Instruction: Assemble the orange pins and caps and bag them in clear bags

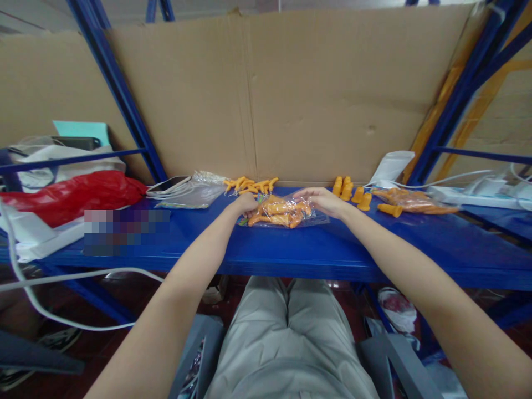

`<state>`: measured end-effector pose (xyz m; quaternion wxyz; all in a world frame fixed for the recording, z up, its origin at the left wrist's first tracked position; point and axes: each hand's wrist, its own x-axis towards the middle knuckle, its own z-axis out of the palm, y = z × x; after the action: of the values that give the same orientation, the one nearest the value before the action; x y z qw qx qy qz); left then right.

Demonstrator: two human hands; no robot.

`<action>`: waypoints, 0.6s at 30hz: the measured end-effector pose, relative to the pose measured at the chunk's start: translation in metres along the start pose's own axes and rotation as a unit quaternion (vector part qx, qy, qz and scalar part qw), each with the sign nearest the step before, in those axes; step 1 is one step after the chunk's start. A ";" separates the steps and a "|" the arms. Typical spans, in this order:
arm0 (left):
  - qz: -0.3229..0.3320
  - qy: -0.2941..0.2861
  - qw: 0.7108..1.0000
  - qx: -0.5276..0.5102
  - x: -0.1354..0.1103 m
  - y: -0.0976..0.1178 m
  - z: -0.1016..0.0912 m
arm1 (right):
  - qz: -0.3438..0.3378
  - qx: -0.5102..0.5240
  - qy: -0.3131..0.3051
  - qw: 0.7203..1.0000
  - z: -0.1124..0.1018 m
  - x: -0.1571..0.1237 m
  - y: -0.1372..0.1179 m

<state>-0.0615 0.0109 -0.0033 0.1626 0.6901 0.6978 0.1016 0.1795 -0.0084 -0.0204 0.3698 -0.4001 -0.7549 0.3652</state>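
Note:
A clear plastic bag filled with orange plastic parts (279, 213) lies on the blue shelf (291, 249) in front of me. My left hand (245, 203) pinches the bag's left end with fingers closed. On the bag's upper right edge rests my right hand (322, 200), its fingers curled onto the plastic. Behind the bag lie loose orange parts (250, 185). A cluster of orange cone-shaped pieces (349, 192) stands to the right.
A second bag of orange parts (409, 200) lies further right, by white packets and cables (477, 185). A phone on clear bags (183, 188) sits at left, beside a red bag (70, 197). Cardboard (291, 94) backs the shelf.

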 end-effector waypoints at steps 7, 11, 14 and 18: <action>-0.032 -0.015 0.999 -0.025 -0.002 0.002 -0.001 | -0.025 -0.036 -0.030 0.999 0.002 0.001 0.003; -0.031 -0.023 0.999 -0.023 -0.005 0.003 -0.003 | -0.137 -0.137 -0.076 0.978 -0.003 0.002 -0.001; 0.020 0.031 0.999 -0.013 -0.007 0.004 -0.007 | -0.164 -0.181 -0.076 0.967 -0.003 0.002 -0.004; 0.150 0.129 0.978 -0.065 -0.007 0.003 -0.014 | -0.175 -0.202 -0.071 0.961 0.000 0.003 -0.005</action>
<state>-0.0643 0.0050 0.0115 0.0984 0.7560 0.5936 0.2579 0.1766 -0.0082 -0.0158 0.2850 -0.3013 -0.8955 0.1618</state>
